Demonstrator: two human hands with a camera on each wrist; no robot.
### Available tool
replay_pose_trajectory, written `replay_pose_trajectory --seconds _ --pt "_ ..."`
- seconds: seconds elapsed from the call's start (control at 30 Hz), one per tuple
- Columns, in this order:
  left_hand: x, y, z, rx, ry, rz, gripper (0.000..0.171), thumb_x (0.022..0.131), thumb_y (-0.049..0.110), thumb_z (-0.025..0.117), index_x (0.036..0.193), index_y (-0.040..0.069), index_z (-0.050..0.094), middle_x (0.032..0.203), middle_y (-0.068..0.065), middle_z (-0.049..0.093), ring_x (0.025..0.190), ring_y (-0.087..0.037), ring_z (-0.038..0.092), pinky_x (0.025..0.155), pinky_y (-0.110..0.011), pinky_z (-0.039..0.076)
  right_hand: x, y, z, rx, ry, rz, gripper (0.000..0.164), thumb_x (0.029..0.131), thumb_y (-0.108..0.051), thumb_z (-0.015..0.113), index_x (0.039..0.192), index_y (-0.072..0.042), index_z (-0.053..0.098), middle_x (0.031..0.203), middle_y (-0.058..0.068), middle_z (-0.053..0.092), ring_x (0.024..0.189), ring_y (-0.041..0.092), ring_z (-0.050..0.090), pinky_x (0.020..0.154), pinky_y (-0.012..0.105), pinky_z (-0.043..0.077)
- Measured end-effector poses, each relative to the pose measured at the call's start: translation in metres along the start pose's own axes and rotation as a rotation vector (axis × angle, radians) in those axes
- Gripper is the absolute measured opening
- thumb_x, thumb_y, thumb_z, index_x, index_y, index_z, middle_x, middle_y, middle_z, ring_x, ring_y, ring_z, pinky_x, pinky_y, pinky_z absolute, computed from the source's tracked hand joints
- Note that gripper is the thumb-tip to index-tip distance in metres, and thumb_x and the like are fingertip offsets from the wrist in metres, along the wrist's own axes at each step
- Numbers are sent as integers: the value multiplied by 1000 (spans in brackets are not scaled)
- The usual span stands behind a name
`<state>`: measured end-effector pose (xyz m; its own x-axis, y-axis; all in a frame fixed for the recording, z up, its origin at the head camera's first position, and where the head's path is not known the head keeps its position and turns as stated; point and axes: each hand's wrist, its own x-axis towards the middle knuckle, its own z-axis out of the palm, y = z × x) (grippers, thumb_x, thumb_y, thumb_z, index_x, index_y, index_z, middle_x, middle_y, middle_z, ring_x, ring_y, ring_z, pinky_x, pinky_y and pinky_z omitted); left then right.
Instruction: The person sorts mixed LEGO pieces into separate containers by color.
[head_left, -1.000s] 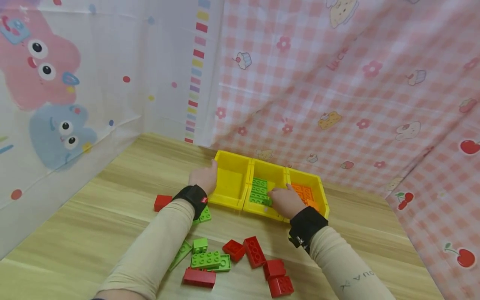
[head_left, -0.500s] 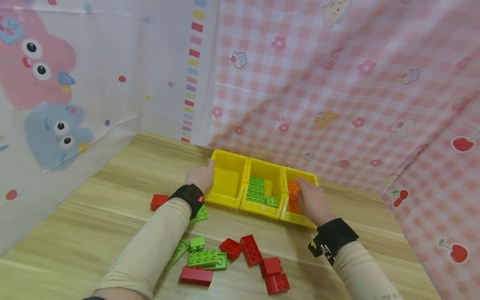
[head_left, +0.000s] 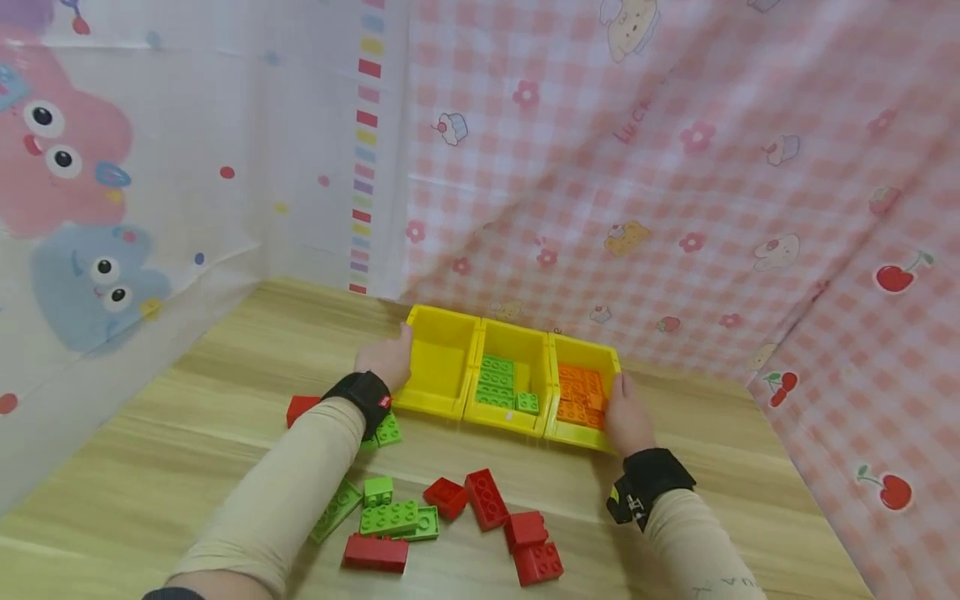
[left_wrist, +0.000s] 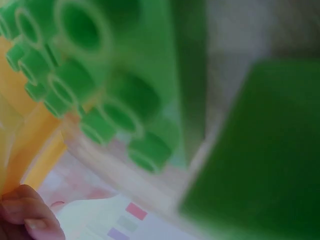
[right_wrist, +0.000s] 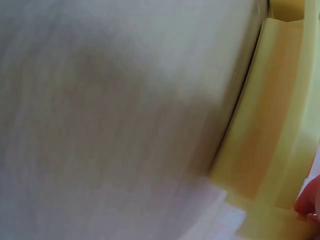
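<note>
A yellow three-compartment bin (head_left: pixel 441 371) stands on the table. My left hand (head_left: pixel 386 360) grips its left end, thumb up at the rim. At the opposite end, my right hand (head_left: pixel 630 419) holds the right wall with the thumb along the edge. Green bricks (head_left: pixel 496 382) lie in the middle compartment and orange bricks (head_left: pixel 579 393) in the right one; the left compartment shows bare. In the left wrist view, studs of a green brick (left_wrist: pixel 107 95) fill the foreground, with fingertips (left_wrist: pixel 30 215) beside the bin. The right wrist view shows a fingertip (right_wrist: pixel 311 197) against the bin's wall.
Loose green bricks (head_left: pixel 388 517) and red bricks (head_left: pixel 486 498) lie on the wooden table (head_left: pixel 457 575) in front of the bin. Another red brick (head_left: pixel 302 408) sits partly behind the left forearm. A pink checked cloth (head_left: pixel 570 200) hangs close behind the bin.
My right hand has moved right, from the middle compartment across the orange bricks to the bin's right end. The left hand keeps to the left end. The head view has shifted slightly.
</note>
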<state>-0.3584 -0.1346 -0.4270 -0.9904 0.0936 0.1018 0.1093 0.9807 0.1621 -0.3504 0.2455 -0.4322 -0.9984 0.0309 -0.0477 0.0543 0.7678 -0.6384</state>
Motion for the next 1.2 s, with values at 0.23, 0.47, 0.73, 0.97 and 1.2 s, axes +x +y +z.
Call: replay_pose_trajectory --seconds 0.23,0.47,0.73,0.97,1.2 --pt "-3 -12 -24 -94 -186 22 75 88 35 60 144 -1 25 116 -23 59 97 -37 60 80 -50 46 4 1 7 -6 13 49 62 100 -43 3 149 -3 1 153 20 9 135 38 20 107 51 17" --pt "-49 -44 -48 -38 -247 162 52 92 36 55 130 2 48 124 -20 53 111 -35 52 91 -49 41 -1 -3 9 -139 79 -38 54 104 -28 10 146 5 8 148 27 19 123 46 37 100 54 28" --pt "-98 -64 -46 129 -195 384 47 84 33 65 119 3 58 106 -13 59 88 -26 60 79 -45 47 -4 -4 5 -284 146 -162 46 103 -11 19 142 13 12 145 31 18 115 51 40 95 57 33" --pt "-104 -50 -26 252 -214 349 70 77 55 66 125 5 55 118 -16 58 113 -37 50 97 -56 31 -3 -5 11 -156 110 -44 54 104 -28 9 146 6 13 144 29 25 116 49 42 97 56 32" --pt "-103 -36 -20 256 -204 377 68 73 48 70 122 3 55 109 -16 61 105 -38 54 95 -58 31 -2 -1 15 -288 126 -146 46 103 -11 19 142 13 16 145 31 20 121 48 38 98 54 32"
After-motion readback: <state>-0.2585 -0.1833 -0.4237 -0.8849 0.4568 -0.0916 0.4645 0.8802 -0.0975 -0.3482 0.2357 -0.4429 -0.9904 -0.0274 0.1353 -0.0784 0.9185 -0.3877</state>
